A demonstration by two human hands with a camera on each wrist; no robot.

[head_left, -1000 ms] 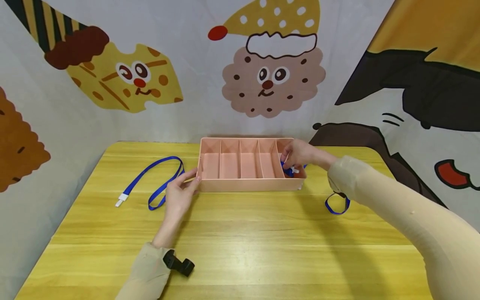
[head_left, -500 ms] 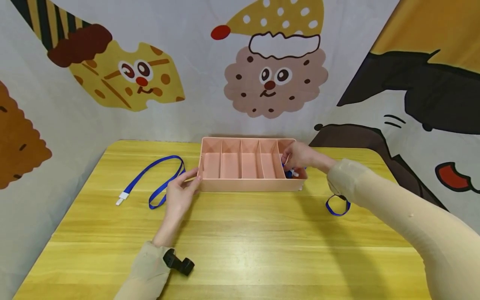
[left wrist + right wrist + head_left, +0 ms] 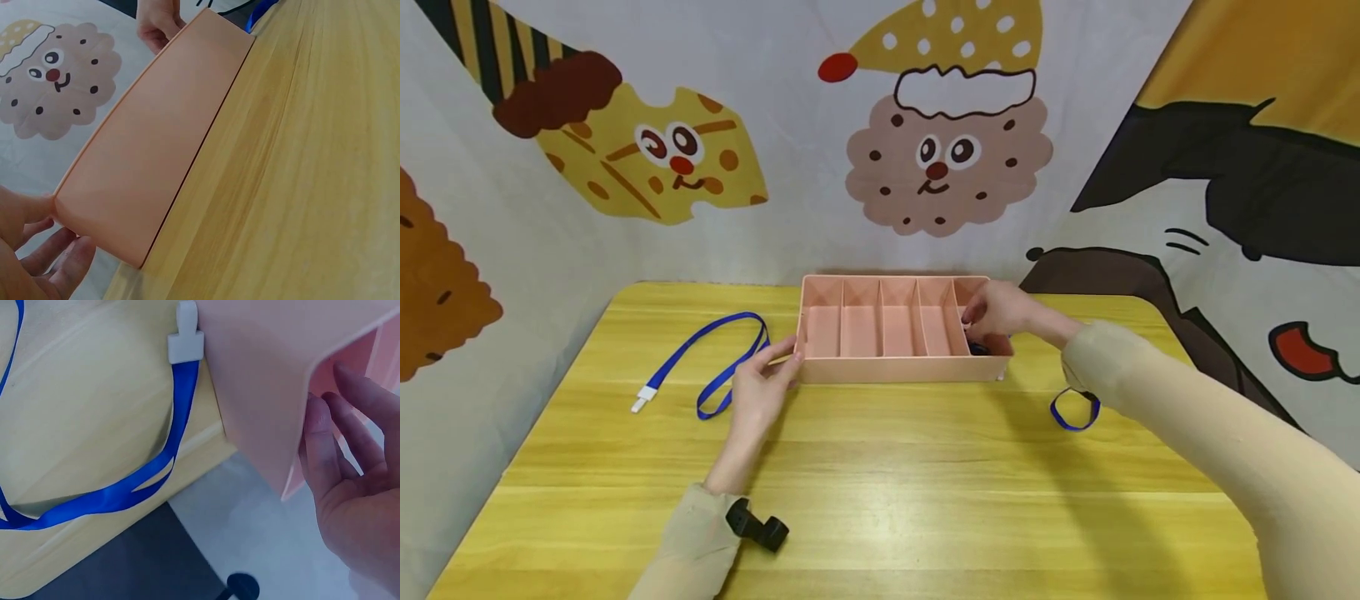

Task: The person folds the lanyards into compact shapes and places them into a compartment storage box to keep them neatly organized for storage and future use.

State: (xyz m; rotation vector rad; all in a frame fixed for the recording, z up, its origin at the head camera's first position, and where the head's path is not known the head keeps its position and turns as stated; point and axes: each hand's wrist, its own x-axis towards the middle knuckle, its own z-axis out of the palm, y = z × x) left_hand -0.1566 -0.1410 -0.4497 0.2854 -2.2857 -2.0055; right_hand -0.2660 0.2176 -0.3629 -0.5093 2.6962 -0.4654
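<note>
A pink divided box stands near the table's back edge. Against its left end rest the fingers of my left hand, loosely extended; the left wrist view shows them at the corner of the box. My right hand reaches into the rightmost compartment. Its fingers look loosely bent in the right wrist view, with no object visible between them. Something dark blue shows low in that compartment, mostly hidden by the hand and wall.
A blue lanyard with a white clip lies left of the box. Another blue lanyard lies right of it, its white clip beside the box wall; my right sleeve hides part of it from above. Cartoon-printed cloth hangs behind the table.
My right hand has shifted slightly within the rightmost compartment. Less of the blue and white item there shows now. The left hand and box have stayed in place.
</note>
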